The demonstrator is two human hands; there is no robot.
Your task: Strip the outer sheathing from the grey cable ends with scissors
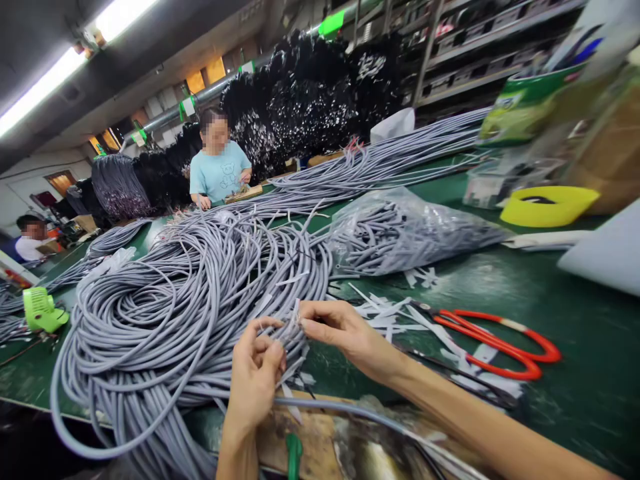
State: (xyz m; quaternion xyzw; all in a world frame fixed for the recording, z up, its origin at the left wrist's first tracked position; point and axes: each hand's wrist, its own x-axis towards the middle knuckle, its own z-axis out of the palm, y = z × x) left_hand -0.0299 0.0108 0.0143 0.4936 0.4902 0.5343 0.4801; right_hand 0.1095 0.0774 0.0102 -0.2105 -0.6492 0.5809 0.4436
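A big heap of grey cables (165,313) covers the green table (550,293) in front of me. My left hand (255,373) is closed around the ends of a few cables at the heap's near edge. My right hand (340,330) pinches a thin white strip (295,313) at those same cable ends. The two hands almost touch. One grey cable (340,408) runs under my wrists toward the lower right.
Red-handled scissors (495,343) lie right of my hand among white strip offcuts (395,313). A clear bag of grey cables (400,230) and a yellow bowl (547,203) sit farther back. A green tool (40,310) lies far left. Two people sit across the table.
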